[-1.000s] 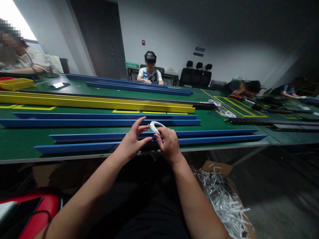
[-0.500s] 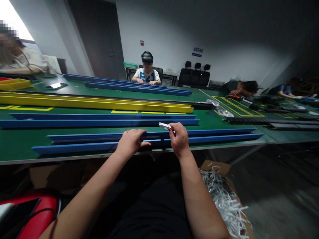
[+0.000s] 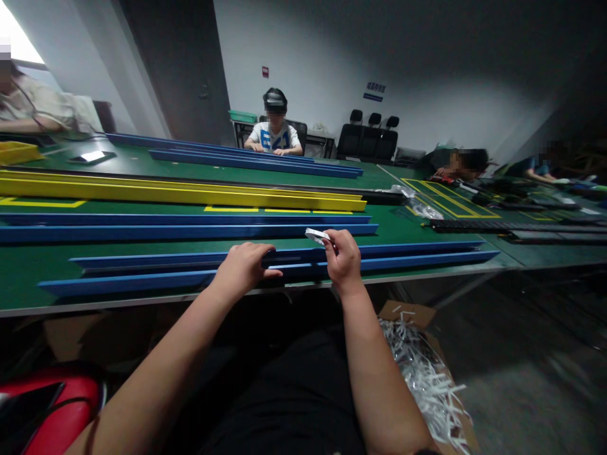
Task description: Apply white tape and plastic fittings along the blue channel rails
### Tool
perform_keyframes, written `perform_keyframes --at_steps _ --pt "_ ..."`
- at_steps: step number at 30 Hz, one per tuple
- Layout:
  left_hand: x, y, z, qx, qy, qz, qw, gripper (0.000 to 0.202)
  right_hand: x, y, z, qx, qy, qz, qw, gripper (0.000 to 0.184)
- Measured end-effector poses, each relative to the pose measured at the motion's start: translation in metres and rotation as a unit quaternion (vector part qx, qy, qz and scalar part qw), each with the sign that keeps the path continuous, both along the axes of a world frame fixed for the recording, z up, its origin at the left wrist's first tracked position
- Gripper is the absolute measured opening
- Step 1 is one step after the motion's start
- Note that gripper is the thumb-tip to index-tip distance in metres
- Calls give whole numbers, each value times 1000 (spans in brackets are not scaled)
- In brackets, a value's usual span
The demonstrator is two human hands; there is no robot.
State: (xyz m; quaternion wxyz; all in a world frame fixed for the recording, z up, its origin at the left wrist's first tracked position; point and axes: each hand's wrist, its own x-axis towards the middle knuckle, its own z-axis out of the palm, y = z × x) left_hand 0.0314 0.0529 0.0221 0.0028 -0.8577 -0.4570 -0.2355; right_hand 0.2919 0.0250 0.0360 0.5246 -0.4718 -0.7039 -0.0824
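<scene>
- While the person sits at the table edge, a cardboard box of shredded white and clear strips [image 3: 422, 379] stands on the floor below and to the right of the right hand, and a red object [image 3: 52, 404] lies low to the left of the left forearm.
- Left hand [image 3: 244, 268] lies palm down on the nearest blue rail [image 3: 403, 253], fingers curled over its top edge and thumb along the near side; it looks pressed onto the rail rather than clamped round it.
- Right hand [image 3: 342, 258] is raised just above the same rail, a little to the right of the left hand, the two apart. Thumb and forefinger pinch a small white strip [image 3: 317, 236], which sticks out to the left of the fingertips and hangs clear of the rail.
- Judging by this, the step in hand is bringing the strip to the rail while the other hand steadies it; the next move would call for a careful lowering and lining-up of the strip against the rail's edge.
- Beyond the hands lie further blue rails [image 3: 190, 226], then a long yellow rail [image 3: 190, 193] on the green table [image 3: 28, 278].
- Farther still, a seated person in a white shirt [image 3: 274, 136] faces this way across the table, with black chairs [image 3: 370, 139] behind against the wall.
</scene>
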Motion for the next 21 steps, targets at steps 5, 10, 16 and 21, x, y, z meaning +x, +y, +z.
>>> perform_keyframes --at_steps 5,10,16,21 --pt "-4 4 -3 7 10 -6 1000 63 4 7 -11 -5 0 -30 1000 23" --pt "-10 5 -3 15 26 -13 999 66 8 10 -26 -39 10 -106 994 27" --pt "-2 -6 4 12 56 14 998 60 29 15 -34 -104 48 -265 957 32" --pt "9 -13 2 28 62 60 996 68 46 22 -30 -177 -69 -308 932 32"
